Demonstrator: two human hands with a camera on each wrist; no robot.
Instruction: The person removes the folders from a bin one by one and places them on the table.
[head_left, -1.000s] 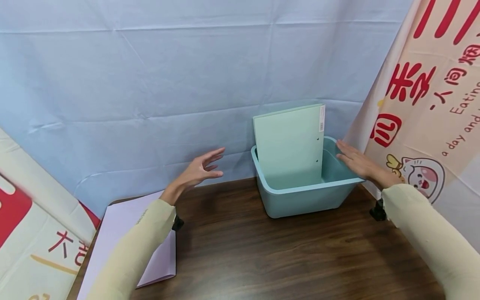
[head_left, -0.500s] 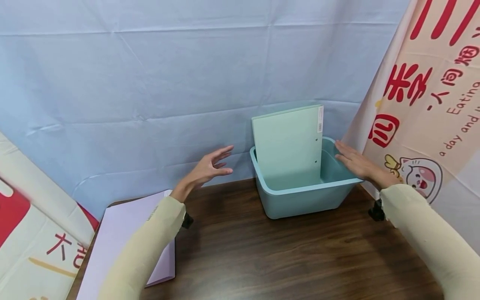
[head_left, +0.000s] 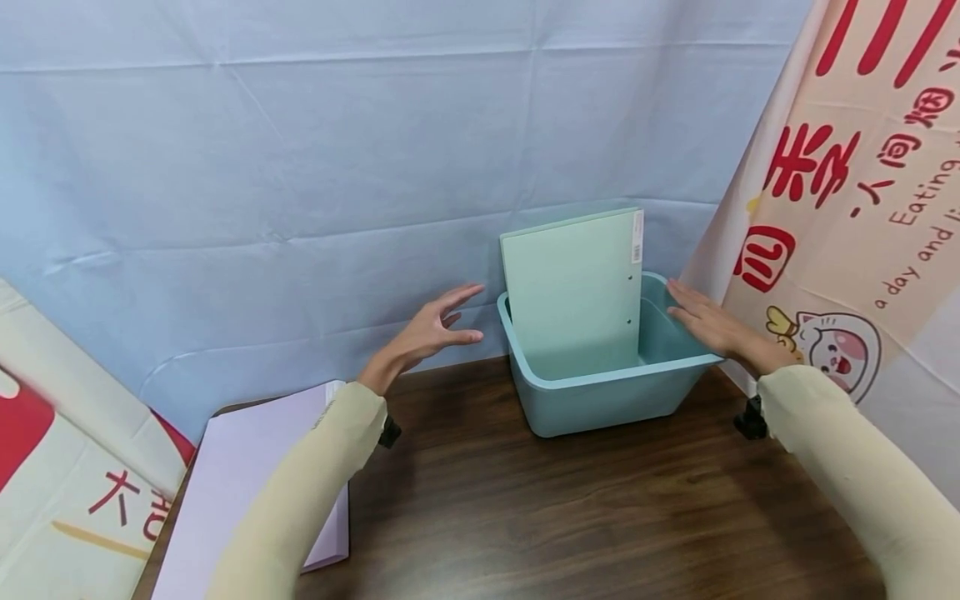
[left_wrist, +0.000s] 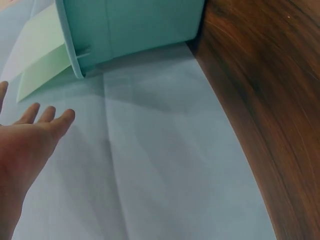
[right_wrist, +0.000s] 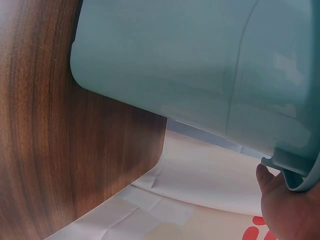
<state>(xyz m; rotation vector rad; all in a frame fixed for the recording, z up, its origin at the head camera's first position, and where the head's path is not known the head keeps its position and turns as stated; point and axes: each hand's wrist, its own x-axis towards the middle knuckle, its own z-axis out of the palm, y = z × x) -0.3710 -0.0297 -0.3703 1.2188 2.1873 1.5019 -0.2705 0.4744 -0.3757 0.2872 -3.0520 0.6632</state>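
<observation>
A light-blue plastic bin stands on the table, its rim highest at the back right. Inside it, a pale green folder leans upright, its top edge well above the rim. My right hand holds the bin's right end, fingers over the rim; in the right wrist view a digit sits under the rim's lip. My left hand is in the air left of the bin, fingers spread and thumb apart, holding nothing. The left wrist view shows the same hand below the green folder.
On the left of the dark wooden table lies a lilac folder, partly under my left forearm. A blue cloth hangs behind. A printed cloth hangs close to the bin's right side.
My left hand has moved rightward and slightly up, away from the lilac folder and closer to the bin. My right hand keeps its place on the bin, and the green folder has not moved.
</observation>
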